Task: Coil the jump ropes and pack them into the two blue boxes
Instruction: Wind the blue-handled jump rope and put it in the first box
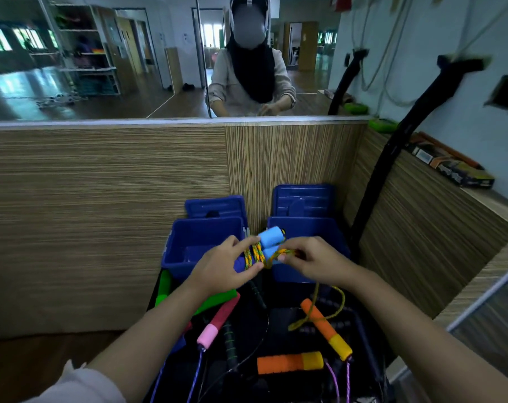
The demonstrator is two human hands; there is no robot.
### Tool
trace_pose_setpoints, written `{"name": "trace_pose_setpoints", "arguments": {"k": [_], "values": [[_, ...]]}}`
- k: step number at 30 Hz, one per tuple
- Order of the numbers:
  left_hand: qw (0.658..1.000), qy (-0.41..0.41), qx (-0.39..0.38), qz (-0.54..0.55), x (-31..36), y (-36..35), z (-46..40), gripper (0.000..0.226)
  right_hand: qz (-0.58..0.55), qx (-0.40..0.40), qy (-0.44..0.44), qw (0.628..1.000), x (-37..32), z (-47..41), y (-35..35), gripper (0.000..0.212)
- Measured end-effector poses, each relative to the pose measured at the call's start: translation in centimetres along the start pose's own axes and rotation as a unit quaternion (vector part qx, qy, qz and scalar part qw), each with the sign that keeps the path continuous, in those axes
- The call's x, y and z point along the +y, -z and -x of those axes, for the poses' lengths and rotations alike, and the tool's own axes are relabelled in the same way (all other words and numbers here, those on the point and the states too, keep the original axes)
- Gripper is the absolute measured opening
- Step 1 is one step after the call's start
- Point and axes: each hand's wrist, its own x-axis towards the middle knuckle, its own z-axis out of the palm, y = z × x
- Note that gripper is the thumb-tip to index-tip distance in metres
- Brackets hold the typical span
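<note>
Between the two blue boxes, at 12 o'clock from the heap of ropes, both hands work one rope with pale blue handles (pixel 271 238). The left hand (pixel 223 267) holds the bundle, thumb and fingers curled round the yellow-orange cord (pixel 254 255); the right hand (pixel 313 261) pinches a loop of that cord, apparently winding it round the handles. My judgement: the task is barely begun. The left box (pixel 206 228) looks nearly empty; the inside of the right box (pixel 311 225) is hidden behind the hands. At 6 o'clock lie uncoiled ropes: orange-and-yellow handles (pixel 290 363), a pink-and-red handle (pixel 217 322), green handles (pixel 215 301) at 8 o'clock. No writing is legible anywhere.
</note>
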Motion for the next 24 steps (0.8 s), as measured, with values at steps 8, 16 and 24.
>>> {"name": "trace_pose_setpoints", "arguments": {"k": [8,16,24], "values": [[0.979,-0.184,-0.047,0.071,1.4,1.7,0.4,0.060,-0.113,-0.077,0.014,0.990,-0.7,-2.6,4.2,0.018],[0.947,-0.219,0.119,0.204,3.9,4.4,-0.7,0.059,-0.467,-0.011,-0.033,0.884,-0.4,-4.0,2.8,0.031],[0.961,0.063,0.259,0.080,-1.9,3.7,-4.0,0.060,-0.085,-0.014,-0.040,0.996,-1.3,-1.7,-5.3,0.019]]}}
